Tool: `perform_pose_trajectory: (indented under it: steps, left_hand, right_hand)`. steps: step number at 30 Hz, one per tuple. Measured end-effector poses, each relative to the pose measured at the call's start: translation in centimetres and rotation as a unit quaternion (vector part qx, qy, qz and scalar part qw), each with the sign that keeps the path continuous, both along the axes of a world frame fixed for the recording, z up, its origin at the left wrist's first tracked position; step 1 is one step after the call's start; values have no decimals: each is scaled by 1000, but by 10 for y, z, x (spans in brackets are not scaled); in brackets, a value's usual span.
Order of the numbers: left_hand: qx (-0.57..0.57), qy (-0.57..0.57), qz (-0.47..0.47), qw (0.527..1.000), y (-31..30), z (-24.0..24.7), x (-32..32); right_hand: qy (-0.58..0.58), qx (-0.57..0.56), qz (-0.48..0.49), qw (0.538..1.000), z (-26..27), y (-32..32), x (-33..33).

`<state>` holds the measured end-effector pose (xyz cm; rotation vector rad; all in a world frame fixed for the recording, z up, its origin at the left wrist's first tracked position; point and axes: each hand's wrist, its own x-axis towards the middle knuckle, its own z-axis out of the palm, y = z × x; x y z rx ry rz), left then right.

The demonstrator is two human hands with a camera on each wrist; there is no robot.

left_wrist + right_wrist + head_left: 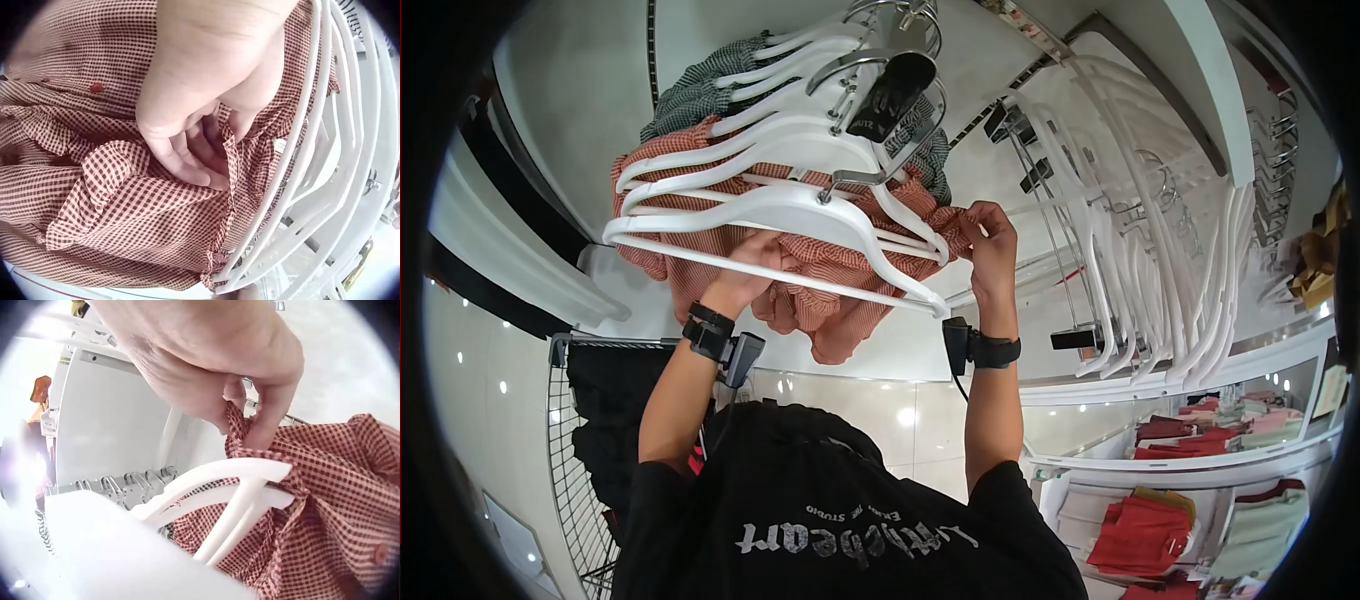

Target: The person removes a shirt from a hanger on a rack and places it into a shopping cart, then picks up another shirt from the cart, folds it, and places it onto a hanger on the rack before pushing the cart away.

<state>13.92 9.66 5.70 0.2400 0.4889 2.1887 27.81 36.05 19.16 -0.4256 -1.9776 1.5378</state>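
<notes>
A red-and-white gingham shirt (840,318) with buttons and ruffled trim hangs bunched at the front of a rail, among white hangers (775,207). My left hand (748,268) reaches in behind the front hanger's lower bar. In the left wrist view its fingers pinch a ruffled edge (232,159) of the shirt. At the hanger's right end, my right hand (992,248) pinches a piece of the same cloth between thumb and fingers. The right wrist view has this pinched cloth (236,425) just above the white hanger tip (265,467), which pokes into the shirt.
Behind hang more red gingham clothes and grey-green checked ones (685,105) on hangers. Bare white hangers (1170,290) crowd a rail on the right. A wire cart (580,480) with black cloth stands at lower left. Folded red clothes (1140,530) fill shelves at lower right.
</notes>
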Motion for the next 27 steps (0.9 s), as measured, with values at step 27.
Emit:
perform_pose_trajectory:
  steps: [27]
  left_hand:
    - [-42,-58,82,994,-27,23,20]
  right_hand:
    - [-1,91,-13,996,23,-53,17]
